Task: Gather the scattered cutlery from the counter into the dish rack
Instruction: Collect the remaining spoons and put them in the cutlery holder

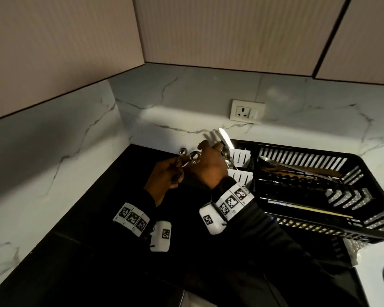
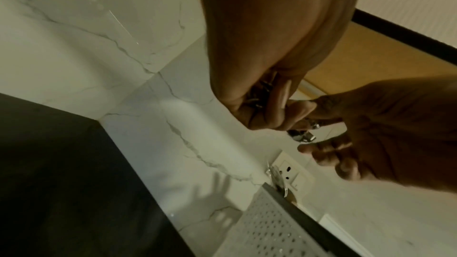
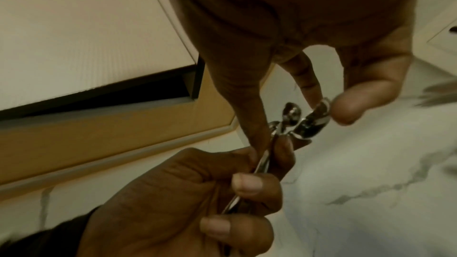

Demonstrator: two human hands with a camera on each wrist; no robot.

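My left hand [image 1: 173, 171] grips a bunch of steel spoons [image 1: 187, 159] by their handles, bowls up, above the black counter [image 1: 102, 218]. In the right wrist view my right hand [image 3: 329, 106] pinches one spoon bowl [image 3: 314, 122] between thumb and forefinger; a second spoon bowl [image 3: 291, 112] stands beside it. The left hand [image 3: 222, 192] fills the bottom of that view. The left wrist view shows my left hand [image 2: 267, 108] curled round the handles. A white cutlery holder [image 1: 242, 157] at the near-left corner of the black dish rack [image 1: 353, 173] holds a knife [image 1: 224, 136] and spoons.
Long utensils lie inside the rack. A wall socket [image 1: 247, 110] sits on the marble backsplash behind it. The counter meets marble walls in a corner on the left. Cabinets hang overhead. A white surface [image 1: 368, 269] lies at the lower right.
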